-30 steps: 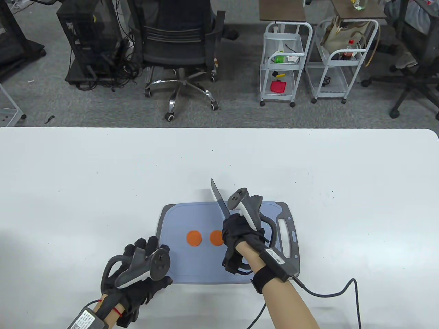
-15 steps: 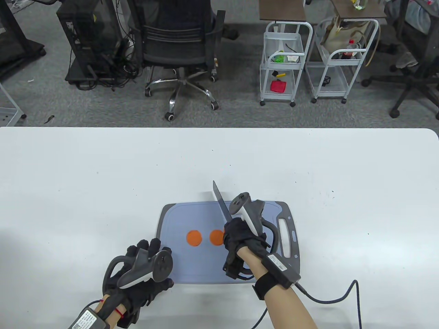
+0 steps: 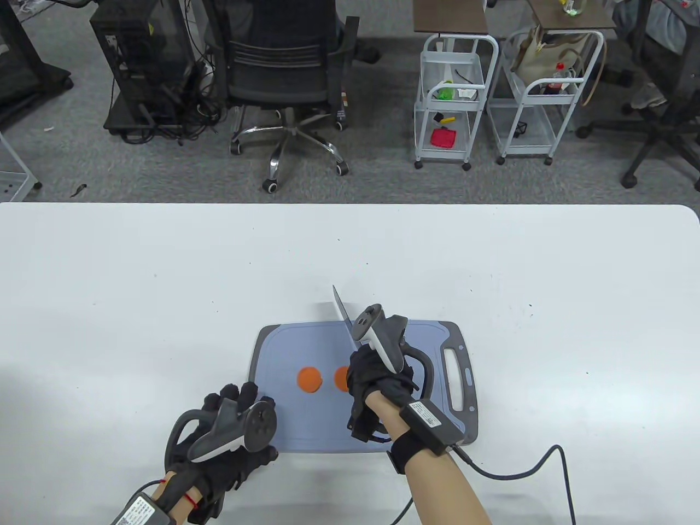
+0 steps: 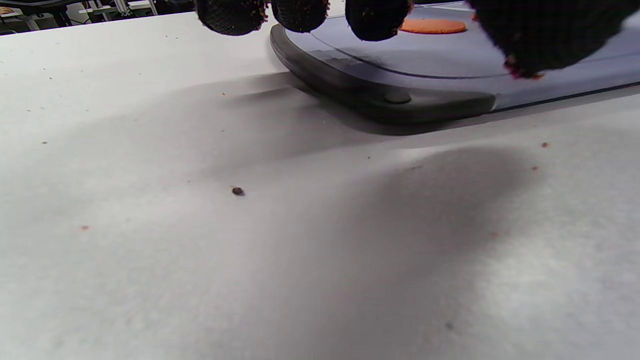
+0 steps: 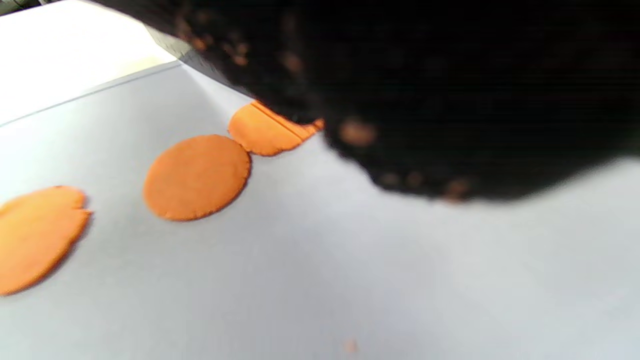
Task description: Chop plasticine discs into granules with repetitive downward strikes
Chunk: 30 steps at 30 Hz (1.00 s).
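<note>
Two flat orange plasticine discs lie on a blue-grey cutting board point(image 3: 306, 421). The left disc point(image 3: 309, 379) is fully visible; the right disc point(image 3: 342, 376) is partly hidden under my right hand point(image 3: 377, 377). That hand grips a knife point(image 3: 342, 313) by the handle, the blade pointing away and raised over the board. In the right wrist view I see the two discs point(image 5: 197, 175) point(image 5: 35, 235) and a third orange patch point(image 5: 270, 130) half under the glove. My left hand point(image 3: 232, 395) rests empty, fingers spread, at the board's front-left corner point(image 4: 390, 97).
The board has a grey handle slot point(image 3: 454, 372) on its right side. The white table point(image 3: 136, 306) carries small crumbs near the left hand. A cable point(image 3: 552, 459) trails from my right wrist. Chairs and carts stand beyond the far edge.
My right hand with the knife has shifted left, now covering part of the right disc. The left hand has barely moved.
</note>
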Motion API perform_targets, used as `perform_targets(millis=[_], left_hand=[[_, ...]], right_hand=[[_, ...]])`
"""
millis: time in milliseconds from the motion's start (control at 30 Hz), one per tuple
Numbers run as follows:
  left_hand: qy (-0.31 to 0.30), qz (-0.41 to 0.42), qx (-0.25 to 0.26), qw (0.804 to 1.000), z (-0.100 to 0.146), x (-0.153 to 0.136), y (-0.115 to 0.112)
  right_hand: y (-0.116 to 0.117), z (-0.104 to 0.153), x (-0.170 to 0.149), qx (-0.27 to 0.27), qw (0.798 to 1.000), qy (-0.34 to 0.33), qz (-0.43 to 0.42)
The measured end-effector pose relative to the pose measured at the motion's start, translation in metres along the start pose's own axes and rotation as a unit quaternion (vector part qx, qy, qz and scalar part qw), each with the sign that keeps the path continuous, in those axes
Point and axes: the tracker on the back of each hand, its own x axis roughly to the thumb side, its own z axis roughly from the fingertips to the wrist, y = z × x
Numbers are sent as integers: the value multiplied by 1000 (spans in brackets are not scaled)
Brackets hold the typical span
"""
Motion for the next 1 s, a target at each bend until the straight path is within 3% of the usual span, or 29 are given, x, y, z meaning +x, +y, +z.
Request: perform_targets(millis=[100,167,333,467,567,600,667,733,867,933,1000], left_hand=[[1,0,-2,1000,-1,0,-1],[3,1,-5,1000,-1,0,0],[3,0,-10,1000,-1,0,0],[-3,-3,-11,1000,0,2,0],[-1,-4,-9,1000,0,2,1],[0,-1,-5,1000,0,1,2],[4,4,3,1000,0,0,4],[6,6,11,1000,0,-2,5],[11,11,13,1000,2,-4,6],[10,13,18,1000,2,-5,7],[14,12,14,1000,2,-6,7]], right_hand=[[18,0,-12,-29,999,-15,-15],[33,-4,-17,-109,991,-55,-59],[17,-16,-4,-47,998,-31,-19],[-2,-7,-7,32,999,-6,-22],[12,-1,-18,15,999,-11,-38],[26,-4,-21,0,999,-18,-51],[33,-9,-22,-66,992,-38,-97],[29,-13,-19,-38,995,-30,-92],[14,-12,-2,-30,999,-15,-18],[3,-6,-1,18,1000,0,-18],[3,-1,-6,26,999,5,-22]])
